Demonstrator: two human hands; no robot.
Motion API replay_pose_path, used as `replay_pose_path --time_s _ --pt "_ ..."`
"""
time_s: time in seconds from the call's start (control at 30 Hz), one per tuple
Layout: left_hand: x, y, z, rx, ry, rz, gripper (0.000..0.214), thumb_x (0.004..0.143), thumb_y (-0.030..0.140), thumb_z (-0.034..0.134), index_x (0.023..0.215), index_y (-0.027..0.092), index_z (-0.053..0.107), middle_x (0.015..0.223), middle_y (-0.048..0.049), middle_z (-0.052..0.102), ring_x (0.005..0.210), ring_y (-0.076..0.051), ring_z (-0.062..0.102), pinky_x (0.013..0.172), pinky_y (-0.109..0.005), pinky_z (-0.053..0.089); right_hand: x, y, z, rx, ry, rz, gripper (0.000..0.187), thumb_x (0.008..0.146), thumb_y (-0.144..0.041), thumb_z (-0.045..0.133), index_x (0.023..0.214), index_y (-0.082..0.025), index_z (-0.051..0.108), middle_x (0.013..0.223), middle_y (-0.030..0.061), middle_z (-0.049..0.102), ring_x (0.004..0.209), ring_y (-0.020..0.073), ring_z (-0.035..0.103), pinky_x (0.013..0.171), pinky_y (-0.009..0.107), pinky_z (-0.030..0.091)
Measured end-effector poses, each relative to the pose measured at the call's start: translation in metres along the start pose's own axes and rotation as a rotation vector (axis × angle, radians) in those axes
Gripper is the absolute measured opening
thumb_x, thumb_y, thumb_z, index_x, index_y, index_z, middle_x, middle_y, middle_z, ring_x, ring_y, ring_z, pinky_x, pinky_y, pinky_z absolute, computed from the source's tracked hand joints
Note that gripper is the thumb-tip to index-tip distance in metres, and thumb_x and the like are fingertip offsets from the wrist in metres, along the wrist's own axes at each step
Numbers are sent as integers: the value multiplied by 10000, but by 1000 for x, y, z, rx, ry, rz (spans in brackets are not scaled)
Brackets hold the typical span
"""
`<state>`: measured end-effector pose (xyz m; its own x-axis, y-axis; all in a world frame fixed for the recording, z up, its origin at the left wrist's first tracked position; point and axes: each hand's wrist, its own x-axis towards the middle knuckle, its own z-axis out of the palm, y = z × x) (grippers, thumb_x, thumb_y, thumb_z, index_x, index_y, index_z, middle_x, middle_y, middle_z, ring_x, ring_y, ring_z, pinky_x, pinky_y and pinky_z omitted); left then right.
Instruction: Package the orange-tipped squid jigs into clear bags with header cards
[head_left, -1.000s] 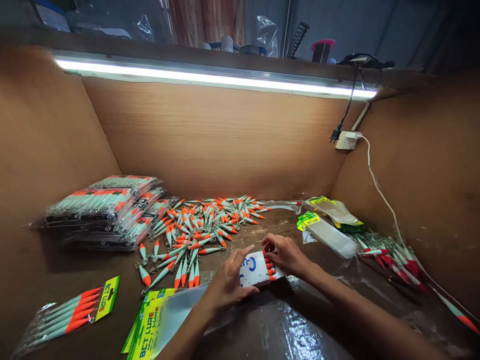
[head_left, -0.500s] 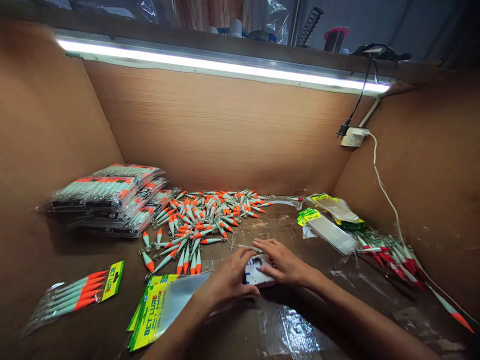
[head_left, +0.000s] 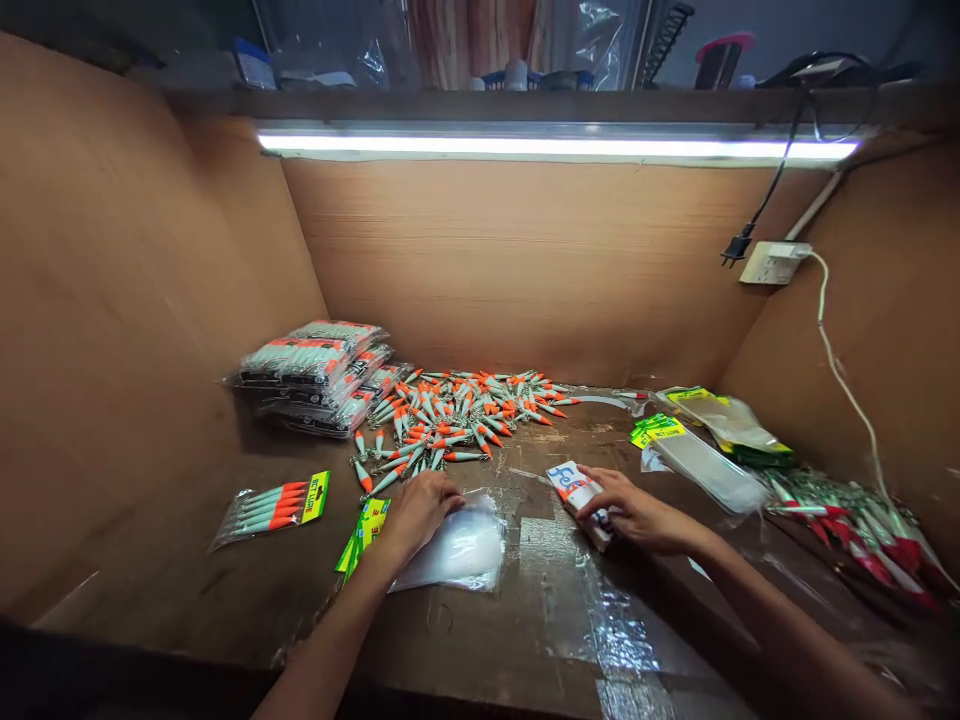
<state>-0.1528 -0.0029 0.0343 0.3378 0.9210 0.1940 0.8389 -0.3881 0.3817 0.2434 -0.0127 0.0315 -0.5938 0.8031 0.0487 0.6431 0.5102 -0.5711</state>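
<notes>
My left hand [head_left: 418, 508] rests on a stack of clear bags with yellow-green headers [head_left: 450, 545], its fingers curled down on the top bag. My right hand [head_left: 637, 512] grips a small white card with blue marks [head_left: 576, 488] that has lures under it, pressed to the table. A pile of loose orange-and-white lures [head_left: 457, 415] lies just beyond both hands.
A stack of filled lure packs [head_left: 319, 375] sits at the back left, one filled pack [head_left: 274, 507] at the front left. More bags [head_left: 701, 450] and red-tipped lures [head_left: 862, 515] lie at the right. A socket with cable [head_left: 772, 262] hangs on the wall. Brown walls enclose the taped table [head_left: 570, 620].
My hands have parted: the left went left onto the clear bags, the right keeps the card with lures. The view has swung to the left.
</notes>
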Motion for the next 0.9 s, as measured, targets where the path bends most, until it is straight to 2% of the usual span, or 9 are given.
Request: replay_pose_path --time_s 0.13,0.23,0.4,0.53,0.6,0.67,0.77,0.83,0.9 --pt "3 9 -13 -50 127 32 118 878 300 629 888 241 731 920 -31 714 867 -199 648 792 -297 445 -8 -4 15 -24 232 -7 328 872 -451 640 1133 -262 698 1523 109 417 1396 334 372 1120 541 321" --pt "10 31 -22 -156 183 38 93 852 304 667 834 213 679 838 -11 707 767 -173 648 718 -276 459 -7 -18 22 -55 425 -62 400 869 -444 648 1213 -240 649 1454 140 483 1352 333 412 1106 540 335" --pt "29 98 -17 -438 18 214 262 804 309 737 1035 210 664 803 -4 710 735 -156 655 710 -264 492 -7 -50 27 153 518 -126 577 850 -402 686 1376 -233 519 1279 122 611 1158 280 559 1000 442 446" --pt "43 134 8 -683 -178 261 436 708 378 822 1062 188 655 880 -35 711 791 -168 660 721 -271 516 -11 -52 29 366 552 -44 233 893 -428 630 904 -205 699 858 42 699 810 208 628 773 333 498" --pt "50 136 25 -804 -266 212 409 707 438 812 954 150 660 832 -43 703 741 -159 653 665 -252 507 -12 -45 27 435 585 25 312 897 -467 614 768 -187 663 753 25 673 730 190 615 704 308 489" --pt "57 129 38 -859 -310 128 395 808 519 696 828 128 650 711 -34 678 619 -135 626 592 -237 481 -11 -36 25 429 614 87 349 901 -509 589 812 -179 664 771 30 676 739 195 620 700 311 492" --pt "67 111 44 -831 -225 35 486 872 597 569 820 122 658 600 -6 625 507 -119 579 521 -226 449 -10 -25 25 203 671 157 466 887 -548 584 1184 -191 625 1128 97 671 1035 264 606 909 397 469" --pt "73 97 39 -765 -162 22 521 872 622 549 869 117 678 637 -18 642 539 -132 602 543 -236 467 -10 -20 31 19 641 225 758 824 -602 634 1441 -215 426 1400 139 516 1255 327 481 1040 479 376" --pt "76 82 30 -700 -117 35 547 881 632 524 926 115 696 741 -52 685 631 -154 639 612 -260 502 -10 -14 40 -95 540 305 981 754 -650 675 1534 -211 272 1509 170 387 1326 387 397 1062 546 327"
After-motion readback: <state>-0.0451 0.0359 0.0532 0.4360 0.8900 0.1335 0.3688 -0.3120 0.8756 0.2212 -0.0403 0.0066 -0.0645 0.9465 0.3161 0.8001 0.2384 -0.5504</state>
